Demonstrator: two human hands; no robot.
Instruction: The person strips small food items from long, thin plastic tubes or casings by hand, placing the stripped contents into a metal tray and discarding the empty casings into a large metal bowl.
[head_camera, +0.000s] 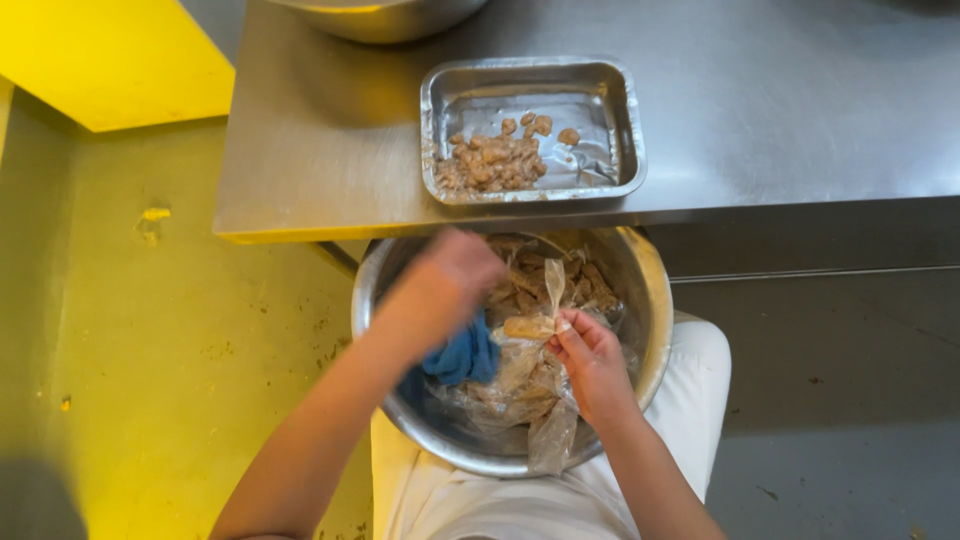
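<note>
Plastic wrapper (548, 330) hangs lengthwise, top-to-bottom, pinched by right hand (592, 362).

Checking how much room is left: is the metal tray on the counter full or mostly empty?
Mostly empty. The tray holds brown pieces only in its near left corner; the remaining floor is bare metal.
</note>
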